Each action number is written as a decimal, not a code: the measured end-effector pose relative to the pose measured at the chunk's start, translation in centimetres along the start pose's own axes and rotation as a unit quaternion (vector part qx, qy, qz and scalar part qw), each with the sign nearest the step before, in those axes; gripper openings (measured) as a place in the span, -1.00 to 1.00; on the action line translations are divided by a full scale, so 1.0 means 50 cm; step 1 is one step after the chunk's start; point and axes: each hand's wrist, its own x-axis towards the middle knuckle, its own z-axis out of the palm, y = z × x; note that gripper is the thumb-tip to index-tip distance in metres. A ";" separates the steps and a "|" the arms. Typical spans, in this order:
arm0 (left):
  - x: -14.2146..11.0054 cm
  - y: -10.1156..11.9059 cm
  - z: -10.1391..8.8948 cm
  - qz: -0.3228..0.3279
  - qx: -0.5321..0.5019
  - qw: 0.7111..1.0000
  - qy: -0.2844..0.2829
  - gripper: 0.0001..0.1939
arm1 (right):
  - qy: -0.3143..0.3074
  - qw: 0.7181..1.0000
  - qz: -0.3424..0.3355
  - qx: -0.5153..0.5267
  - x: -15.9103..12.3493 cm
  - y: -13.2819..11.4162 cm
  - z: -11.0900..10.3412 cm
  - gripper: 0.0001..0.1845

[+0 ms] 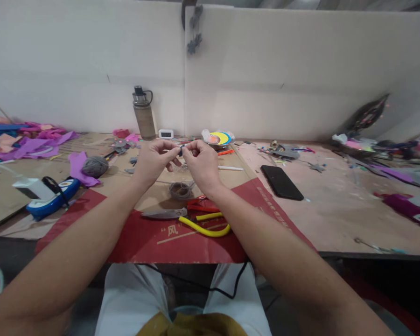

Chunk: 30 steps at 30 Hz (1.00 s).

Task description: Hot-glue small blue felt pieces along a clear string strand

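Though small, dark piece point(181, 151) between both hands point(154, 161) point(202, 162).

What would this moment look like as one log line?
left hand: pinching small dark piece | right hand: pinching same piece | yellow-handled scissors: lying on red sheet, between forearms

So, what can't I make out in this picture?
All in the head view:
Small dark piece held by the left hand and right hand: mostly covered by them, too small to identify.
Red tool: partly hidden by the right forearm.
White display: any digits are too small to read.
Purple object: cut off by the right edge.
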 end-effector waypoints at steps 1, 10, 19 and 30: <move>0.000 0.001 0.000 0.001 0.000 1.000 -0.004 -0.80 | 0.000 1.000 0.000 -0.003 0.000 0.000 0.000 -0.86; 0.001 0.004 -0.002 0.004 0.048 0.999 0.014 -0.87 | -0.028 0.996 -0.067 -0.053 -0.005 0.007 -0.004 -0.86; -0.007 0.026 0.003 0.000 0.092 0.995 0.027 -0.97 | -0.027 0.980 -0.149 -0.131 -0.005 0.010 -0.008 -0.88; -0.002 0.000 -0.002 0.044 0.129 0.991 0.012 -0.95 | -0.026 0.980 -0.138 -0.140 -0.003 0.011 -0.011 -0.93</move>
